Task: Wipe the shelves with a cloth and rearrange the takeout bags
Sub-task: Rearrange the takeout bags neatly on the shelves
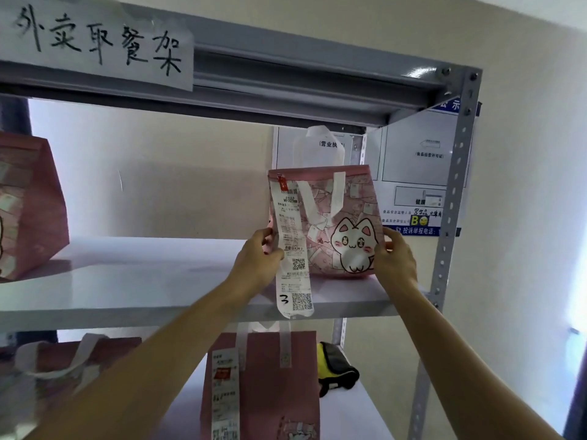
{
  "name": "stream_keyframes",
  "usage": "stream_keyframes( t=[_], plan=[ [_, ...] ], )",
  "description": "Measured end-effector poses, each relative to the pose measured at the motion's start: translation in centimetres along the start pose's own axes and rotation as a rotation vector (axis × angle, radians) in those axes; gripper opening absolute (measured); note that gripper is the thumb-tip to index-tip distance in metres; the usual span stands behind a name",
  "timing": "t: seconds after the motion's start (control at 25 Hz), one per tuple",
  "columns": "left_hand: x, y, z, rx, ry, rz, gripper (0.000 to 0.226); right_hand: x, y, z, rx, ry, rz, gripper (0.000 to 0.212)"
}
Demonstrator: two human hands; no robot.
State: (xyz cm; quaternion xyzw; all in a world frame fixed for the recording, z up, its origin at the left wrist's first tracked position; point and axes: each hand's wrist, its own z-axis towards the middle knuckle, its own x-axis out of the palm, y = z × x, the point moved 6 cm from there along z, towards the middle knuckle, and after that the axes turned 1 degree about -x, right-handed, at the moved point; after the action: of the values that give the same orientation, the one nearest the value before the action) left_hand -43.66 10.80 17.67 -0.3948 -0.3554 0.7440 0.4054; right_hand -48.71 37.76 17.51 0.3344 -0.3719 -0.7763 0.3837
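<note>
Two bare forearms reach up; left hand (259,254) and right hand (395,255) pinch the sides of a pink cat-print takeout bag (330,223) standing on the upper shelf (143,281). Rearranging step, seemingly; next, square it and let go

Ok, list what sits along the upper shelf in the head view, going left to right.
Pink bag at the left edge → bare shelf board → left hand → long receipt → cat-print bag held between both hands → right hand → perforated upright post.
</note>
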Motion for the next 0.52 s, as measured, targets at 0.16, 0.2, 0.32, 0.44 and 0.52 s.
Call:
stream_keyframes(
  t=[0.16, 0.2, 0.32, 0.44, 0.52],
  plan=[
    [-0.06, 0.24, 0.37, -0.014, -0.022, -0.008, 0.042, 0.22, -0.26, 0.23, -0.007, 0.006, 0.009, 0.042],
    [-0.12, 0.21, 0.44, -0.016, -0.025, -0.001, 0.042, 0.19, -0.3, 0.22, -0.012, -0.001, 0.015, 0.042],
    [-0.22, 0.14, 0.61, -0.007, -0.032, 0.024, 0.041, -0.13, -0.4, 0.23, -0.027, -0.04, 0.028, 0.043],
    [-0.23, 0.18, 0.6, 0.005, -0.032, 0.033, 0.042, -0.21, -0.24, 0.19, -0.036, -0.057, 0.022, 0.043],
    [0.01, 0.19, 0.52, 0.011, -0.002, 0.036, 0.043, 0.03, -0.1, 0.04, -0.039, -0.037, 0.023, 0.043]
  ],
)
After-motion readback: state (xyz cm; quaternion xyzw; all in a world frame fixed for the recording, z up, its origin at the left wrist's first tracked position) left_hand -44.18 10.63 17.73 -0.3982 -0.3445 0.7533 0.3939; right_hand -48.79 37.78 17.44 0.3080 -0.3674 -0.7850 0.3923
